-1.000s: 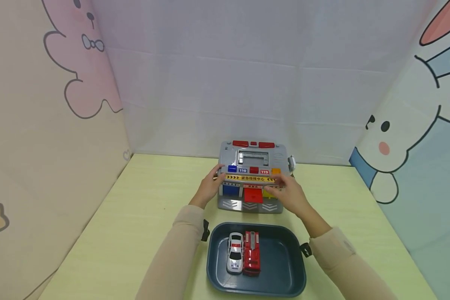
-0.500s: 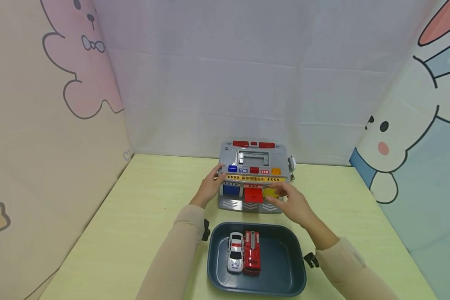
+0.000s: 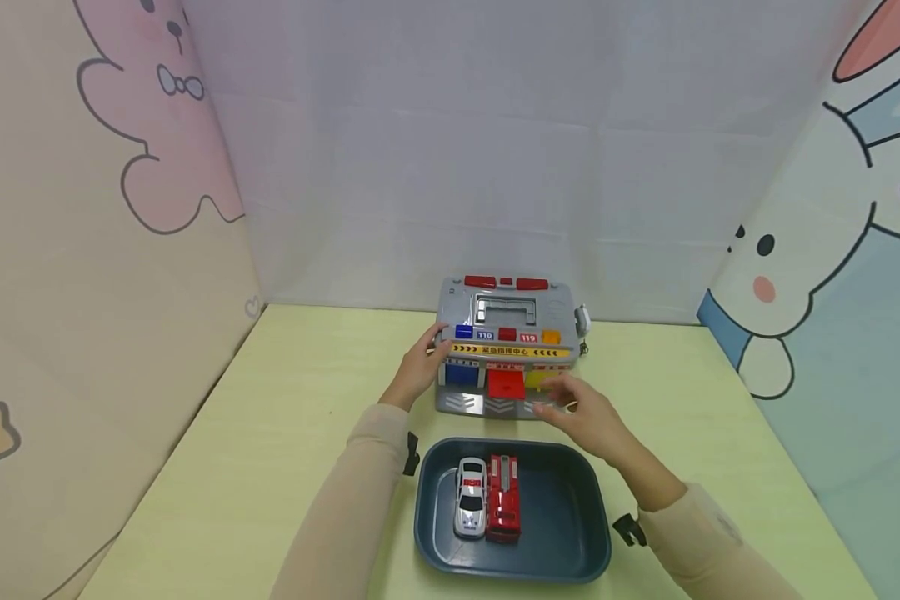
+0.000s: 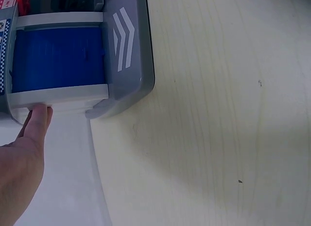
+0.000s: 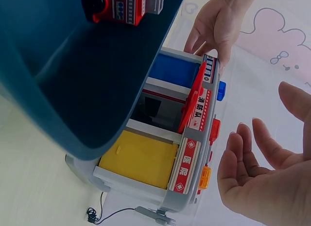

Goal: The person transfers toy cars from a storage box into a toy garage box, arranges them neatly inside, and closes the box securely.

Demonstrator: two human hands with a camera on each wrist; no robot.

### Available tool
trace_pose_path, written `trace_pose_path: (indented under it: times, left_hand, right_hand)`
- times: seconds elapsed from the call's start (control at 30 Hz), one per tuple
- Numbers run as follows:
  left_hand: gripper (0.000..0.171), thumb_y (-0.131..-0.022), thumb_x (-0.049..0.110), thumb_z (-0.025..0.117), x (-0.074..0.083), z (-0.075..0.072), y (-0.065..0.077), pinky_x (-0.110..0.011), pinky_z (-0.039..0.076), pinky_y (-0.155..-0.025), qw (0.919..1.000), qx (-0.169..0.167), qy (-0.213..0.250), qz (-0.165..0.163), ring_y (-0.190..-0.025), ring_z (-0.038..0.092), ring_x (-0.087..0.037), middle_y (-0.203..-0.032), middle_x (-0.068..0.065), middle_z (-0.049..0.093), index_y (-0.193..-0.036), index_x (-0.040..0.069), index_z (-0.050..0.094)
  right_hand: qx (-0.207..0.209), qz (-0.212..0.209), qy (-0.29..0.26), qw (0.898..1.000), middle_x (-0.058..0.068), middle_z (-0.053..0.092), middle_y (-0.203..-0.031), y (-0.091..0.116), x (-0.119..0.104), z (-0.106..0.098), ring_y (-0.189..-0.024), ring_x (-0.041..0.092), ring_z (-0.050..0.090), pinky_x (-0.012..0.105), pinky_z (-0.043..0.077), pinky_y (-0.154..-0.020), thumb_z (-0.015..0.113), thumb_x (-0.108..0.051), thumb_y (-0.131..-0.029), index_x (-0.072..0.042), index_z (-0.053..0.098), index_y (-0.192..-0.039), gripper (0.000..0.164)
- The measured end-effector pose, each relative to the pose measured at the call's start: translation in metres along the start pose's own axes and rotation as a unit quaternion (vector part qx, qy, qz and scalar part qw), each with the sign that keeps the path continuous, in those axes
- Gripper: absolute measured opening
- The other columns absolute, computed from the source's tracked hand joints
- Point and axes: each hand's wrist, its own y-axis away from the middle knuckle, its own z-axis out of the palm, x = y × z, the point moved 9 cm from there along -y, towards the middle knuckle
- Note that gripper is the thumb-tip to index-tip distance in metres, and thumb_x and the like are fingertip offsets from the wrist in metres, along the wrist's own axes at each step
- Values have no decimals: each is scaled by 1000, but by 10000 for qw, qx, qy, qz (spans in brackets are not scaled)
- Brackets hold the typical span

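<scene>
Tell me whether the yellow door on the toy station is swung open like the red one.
No: the right wrist view shows the yellow door lying flat and closed, while the red door juts outward.

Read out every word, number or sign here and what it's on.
"110": toy station roof, beside blue button
"119": roof, beside red button
"紧急指挥中心": yellow strip, flanked by arrows
"消防队": sign above red door
"医院": sign above yellow door
White chevrons: gray ramp
Too small or blurred: blue door's sign, white car, red truck
</scene>
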Motion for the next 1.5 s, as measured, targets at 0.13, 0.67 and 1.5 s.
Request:
trace_pose_path:
  times: [0.13,0.67,1.5]
  left_hand:
    - [48,-102,45,45,1,-1,-1,-55,40,-101,10000,-5,4,-21,-131,42,-36,-145,-17,44,-148,33,39]
    - [48,-104,39,45,0,3,-2,-54,38,-103,10000,-33,-40,22,-132,42,-35,-146,-16,42,-151,30,37]
    - [49,-103,38,46,1,2,-3,-52,41,-101,9999,0,1,138,-129,45,-36,-143,-17,46,-150,28,38]
  right_hand:
    - [-74,-25,-6,10000,14,61,-111,2,-3,2,-100,29,55,45,51,-85,71,-23,-91,0,58,-123,41]
    - [-382,172,-61,9991,4,60,-98,20,4,17,-90,22,59,36,53,-75,74,-25,-88,-4,61,-120,40]
    - [-1123,389,-178,9928,3,56,-88,49,19,56,-76,18,53,32,47,-60,78,-23,-84,-5,60,-118,42]
